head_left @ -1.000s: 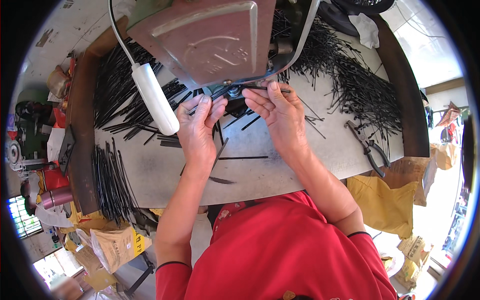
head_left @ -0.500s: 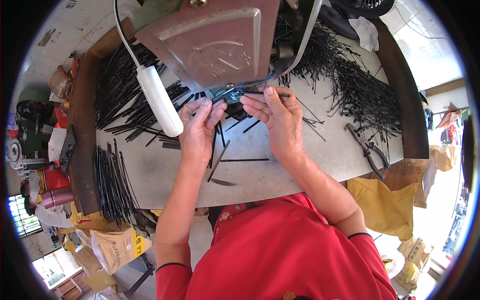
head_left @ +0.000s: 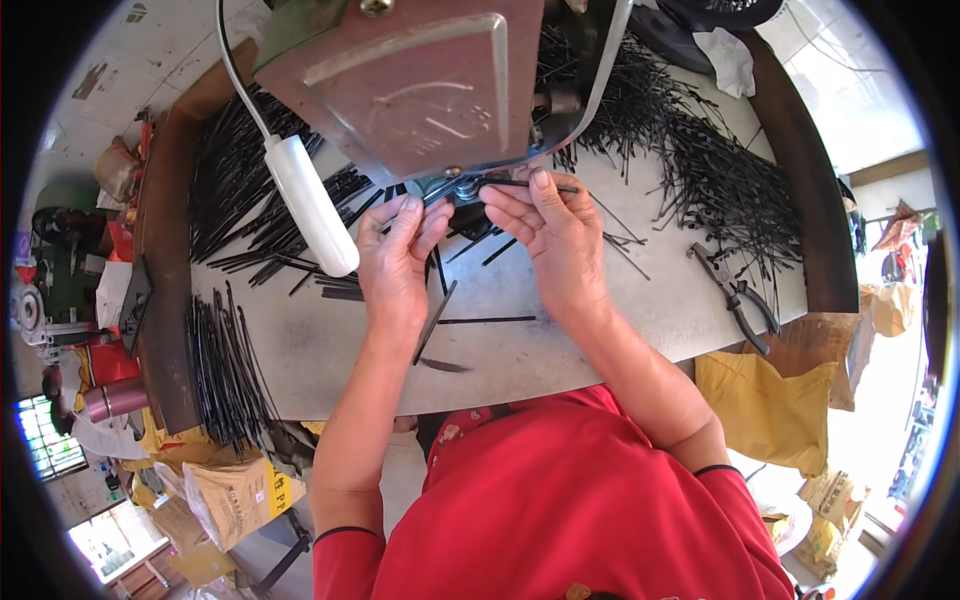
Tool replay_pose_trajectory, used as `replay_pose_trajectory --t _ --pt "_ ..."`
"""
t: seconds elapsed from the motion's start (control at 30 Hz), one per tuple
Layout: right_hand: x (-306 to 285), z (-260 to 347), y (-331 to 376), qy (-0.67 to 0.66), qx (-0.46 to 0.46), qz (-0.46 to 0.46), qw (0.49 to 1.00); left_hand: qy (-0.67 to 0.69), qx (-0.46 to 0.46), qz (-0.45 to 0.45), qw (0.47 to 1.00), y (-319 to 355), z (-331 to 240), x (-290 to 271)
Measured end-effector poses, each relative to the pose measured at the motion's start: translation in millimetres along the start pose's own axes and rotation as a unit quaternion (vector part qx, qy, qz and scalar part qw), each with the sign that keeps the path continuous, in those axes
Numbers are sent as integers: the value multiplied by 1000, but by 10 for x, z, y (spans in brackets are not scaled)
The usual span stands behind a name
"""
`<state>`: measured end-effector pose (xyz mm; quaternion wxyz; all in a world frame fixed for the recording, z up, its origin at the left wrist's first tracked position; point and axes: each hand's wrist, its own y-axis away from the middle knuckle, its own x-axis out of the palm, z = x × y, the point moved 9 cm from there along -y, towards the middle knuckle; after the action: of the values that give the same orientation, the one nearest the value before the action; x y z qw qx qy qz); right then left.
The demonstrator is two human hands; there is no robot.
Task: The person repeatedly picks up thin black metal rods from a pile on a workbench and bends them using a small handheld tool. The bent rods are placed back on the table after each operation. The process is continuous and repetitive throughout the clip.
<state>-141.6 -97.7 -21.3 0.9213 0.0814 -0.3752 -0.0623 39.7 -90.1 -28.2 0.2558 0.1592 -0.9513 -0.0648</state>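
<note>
Both of my hands are raised to the working point under a machine with a brownish-red cover (head_left: 405,95). My left hand (head_left: 396,265) pinches a thin dark rod (head_left: 440,189) between thumb and fingers, its far end reaching in under the cover. Opposite it, my right hand (head_left: 560,235) grips another thin black rod (head_left: 515,183), held nearly level, with its inner end at the same spot. The machine's lower edge partly hides where the two rods come together, so I cannot tell whether they touch.
A white lamp (head_left: 312,205) on a bent cable hangs left of my hands. Piles of black rods (head_left: 235,170) lie at left, with a tangled heap (head_left: 720,170) at right. Black-handled pliers (head_left: 735,298) rest near the right edge. Raised dark walls (head_left: 835,240) border the grey table (head_left: 580,350).
The machine and lamp sit slightly further left in the picture. My hands keep almost the same place and the same grip on the rods.
</note>
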Motion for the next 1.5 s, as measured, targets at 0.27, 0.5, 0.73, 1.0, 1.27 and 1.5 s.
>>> replay_pose_trajectory --t 0.27,0.5,0.73,1.0,1.27,1.5 --pt "27 18 -39 -6 2 -5 1000 -1 25 -10 1000 40 -73 10" --pt "73 104 33 39 -20 -16 999 -6 -8 14 1000 -27 1 4" --pt "-17 8 -186 69 116 43 990 -96 16 11 995 -87 -211 30" --pt "-12 28 -303 -44 88 52 994 -105 30 -6 994 -130 -208 -36" --pt "-123 450 94 299 4 64 952 50 -58 -48 996 -203 63 -229" --pt "-860 1594 382 880 -249 -69 399 73 -37 -46 996 -100 -214 -329"
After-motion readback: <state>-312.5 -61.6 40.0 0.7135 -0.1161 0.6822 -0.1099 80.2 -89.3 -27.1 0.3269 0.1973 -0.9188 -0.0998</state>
